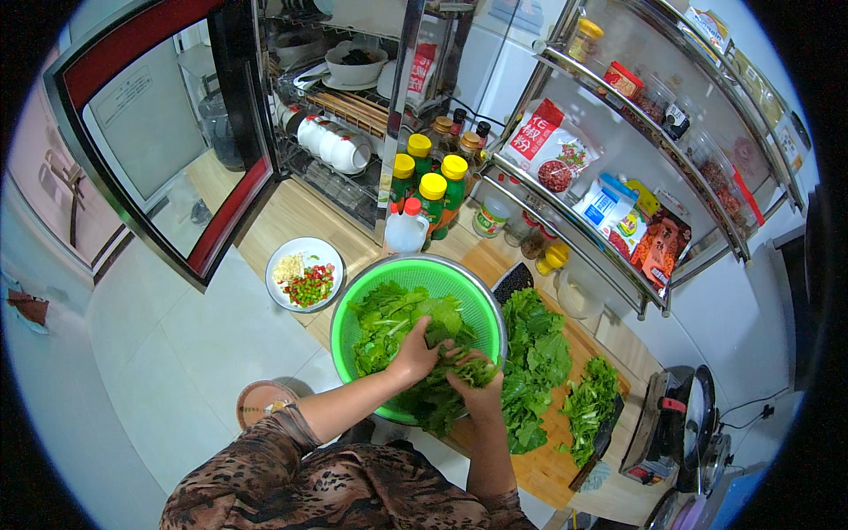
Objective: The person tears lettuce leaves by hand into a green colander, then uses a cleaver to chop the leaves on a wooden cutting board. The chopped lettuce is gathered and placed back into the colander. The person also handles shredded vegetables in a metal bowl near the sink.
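Note:
Both hands are over a green plastic colander (351, 278), which sits inside a metal basin (505, 324). My left hand (416, 354) grips one side of a bunch of leafy greens (437, 391). From the other side my right hand (478, 392) holds the same bunch, its fingers partly hidden among the leaves. Torn green leaves (391, 318) lie in the colander below. Right of the basin, larger whole leaves (535, 364) rest on a wooden cutting board (530, 472). Chopped greens (589, 404) lie farther right on the board, against a dark-bladed knife (604, 440).
A plate (273, 291) holds minced garlic and chopped peppers. Yellow-capped bottles (432, 192) crowd behind the basin. A metal shelf (583, 218) with packets overhangs the counter. The cabinet door (232, 258) stands ajar at left. A portable stove (649, 424) is at right.

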`<state>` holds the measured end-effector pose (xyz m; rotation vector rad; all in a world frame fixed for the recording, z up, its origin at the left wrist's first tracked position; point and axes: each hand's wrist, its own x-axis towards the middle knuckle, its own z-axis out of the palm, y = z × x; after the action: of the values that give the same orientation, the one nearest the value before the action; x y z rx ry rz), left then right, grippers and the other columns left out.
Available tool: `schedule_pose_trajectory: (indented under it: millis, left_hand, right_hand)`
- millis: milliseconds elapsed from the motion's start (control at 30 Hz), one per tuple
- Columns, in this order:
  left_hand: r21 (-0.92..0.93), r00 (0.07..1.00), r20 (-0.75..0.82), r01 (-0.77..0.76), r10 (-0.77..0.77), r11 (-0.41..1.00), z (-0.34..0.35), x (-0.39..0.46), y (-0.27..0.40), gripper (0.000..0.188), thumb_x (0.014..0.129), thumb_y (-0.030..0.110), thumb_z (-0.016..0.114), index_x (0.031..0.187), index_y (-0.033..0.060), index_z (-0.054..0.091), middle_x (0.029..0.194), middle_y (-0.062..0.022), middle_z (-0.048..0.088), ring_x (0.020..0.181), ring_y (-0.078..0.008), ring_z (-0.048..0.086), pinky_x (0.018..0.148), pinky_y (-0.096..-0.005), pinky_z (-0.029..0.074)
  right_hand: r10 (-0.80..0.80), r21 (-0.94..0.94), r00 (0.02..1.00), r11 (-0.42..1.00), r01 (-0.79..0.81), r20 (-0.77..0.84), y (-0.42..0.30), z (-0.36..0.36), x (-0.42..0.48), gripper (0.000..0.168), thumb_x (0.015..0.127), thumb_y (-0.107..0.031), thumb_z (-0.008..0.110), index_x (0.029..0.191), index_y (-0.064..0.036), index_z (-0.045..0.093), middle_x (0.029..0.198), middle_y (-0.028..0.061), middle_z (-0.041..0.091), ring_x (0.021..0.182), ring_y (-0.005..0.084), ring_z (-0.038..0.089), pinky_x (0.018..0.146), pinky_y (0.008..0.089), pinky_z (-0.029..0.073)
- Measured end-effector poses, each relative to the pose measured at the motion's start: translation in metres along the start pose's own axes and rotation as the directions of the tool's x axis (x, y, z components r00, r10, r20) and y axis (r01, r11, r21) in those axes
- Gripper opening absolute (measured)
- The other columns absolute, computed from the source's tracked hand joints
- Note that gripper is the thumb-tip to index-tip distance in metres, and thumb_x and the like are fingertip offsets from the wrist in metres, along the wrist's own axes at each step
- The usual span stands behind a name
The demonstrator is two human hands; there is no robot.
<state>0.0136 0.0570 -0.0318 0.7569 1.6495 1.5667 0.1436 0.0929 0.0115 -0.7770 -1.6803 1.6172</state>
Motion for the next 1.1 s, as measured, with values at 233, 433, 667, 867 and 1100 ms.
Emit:
schedule_pose_trajectory:
  millis: [233,433,667,867,1100]
  left_hand:
    - [0.050,0.994,-0.039,0.103,-0.101,0.993,-0.059,0.024,-0.002,0.036,0.080,0.023,0.056,0.106,-0.0020,0.051,0.107,-0.0163,0.054,0.095,-0.0240,0.053,0.080,-0.0348,0.042]
    - [0.878,0.959,0.270,-0.207,-0.090,0.431,-0.086,0.015,0.013,0.045,0.073,0.036,0.061,0.097,-0.0011,0.053,0.102,-0.0180,0.053,0.098,-0.0317,0.051,0.078,-0.0411,0.043]
    - [0.926,0.929,0.299,-0.227,-0.217,0.301,-0.064,0.036,-0.004,0.032,0.073,0.034,0.061,0.089,0.0070,0.058,0.082,-0.0152,0.061,0.078,-0.0330,0.058,0.066,-0.0412,0.047]
    - [0.789,0.655,0.611,-0.457,-0.445,0.412,-0.055,0.009,-0.004,0.026,0.075,0.032,0.057,0.082,0.0084,0.063,0.078,-0.0164,0.060,0.074,-0.0328,0.058,0.065,-0.0405,0.047]
    - [0.806,0.935,0.233,-0.339,0.266,0.485,-0.015,0.059,-0.031,0.038,0.070,0.026,0.065,0.097,0.0023,0.054,0.099,-0.0138,0.055,0.099,-0.0318,0.049,0.079,-0.0393,0.042]
  right_hand:
    - [0.081,0.266,0.935,0.964,0.014,-0.345,-0.023,-0.020,0.000,0.028,0.062,0.001,0.061,0.085,-0.006,0.047,0.089,0.0086,0.054,0.083,0.0178,0.050,0.077,0.0302,0.039]
    - [0.032,0.343,0.823,0.918,0.200,-0.567,-0.019,-0.037,0.004,0.025,0.069,0.002,0.056,0.091,-0.006,0.046,0.095,0.0082,0.052,0.088,0.0190,0.049,0.080,0.0328,0.040]
    - [0.065,0.485,0.770,0.809,0.331,-0.634,-0.036,-0.039,0.012,0.025,0.070,0.003,0.054,0.093,-0.006,0.047,0.095,0.0077,0.052,0.088,0.0211,0.050,0.080,0.0368,0.042]
    - [0.100,0.480,0.753,0.822,0.306,-0.651,-0.040,-0.048,0.008,0.025,0.070,0.003,0.054,0.091,-0.007,0.046,0.095,0.0069,0.052,0.090,0.0217,0.049,0.081,0.0389,0.042]
    - [0.094,0.501,0.767,0.806,0.315,-0.634,-0.046,-0.046,0.009,0.026,0.069,0.003,0.054,0.092,-0.007,0.046,0.095,0.0069,0.051,0.090,0.0214,0.049,0.080,0.0391,0.042]
